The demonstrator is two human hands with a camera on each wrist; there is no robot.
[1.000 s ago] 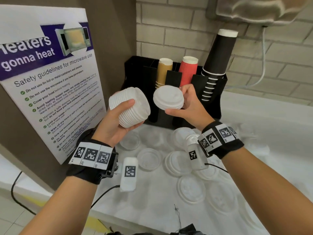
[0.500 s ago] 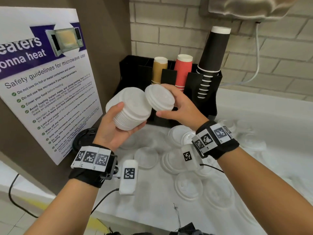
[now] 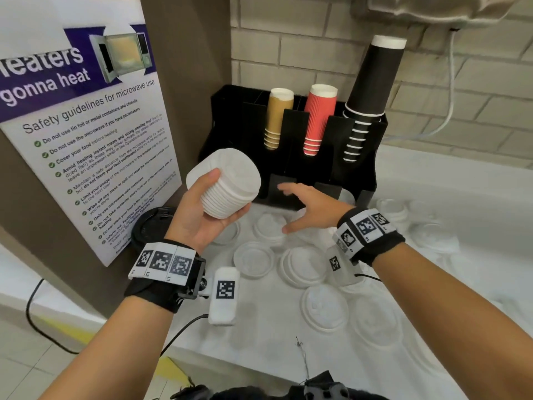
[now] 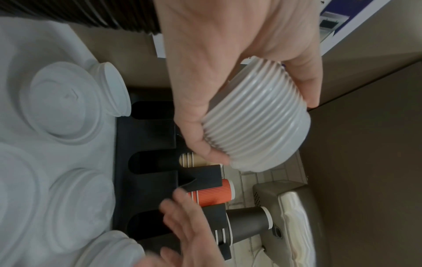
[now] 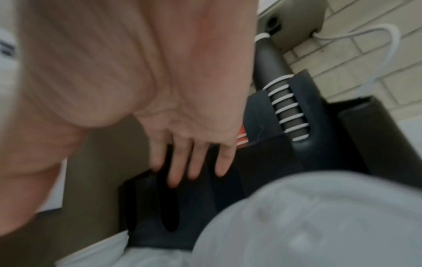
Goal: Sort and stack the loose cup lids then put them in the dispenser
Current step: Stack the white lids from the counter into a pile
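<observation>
Right hand (image 3: pixel 310 207): empty, fingers spread, palm down over loose lids (image 3: pixel 302 265) near the bench's back edge, nearer them than the other. Left hand (image 3: pixel 199 209): gripped lid stack (image 3: pixel 227 183), tilted, raised left of the dispenser (image 3: pixel 300 145).

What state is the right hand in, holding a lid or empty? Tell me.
Empty. The right hand is open with fingers spread above the loose lids, while the left hand grips the lid stack.
</observation>
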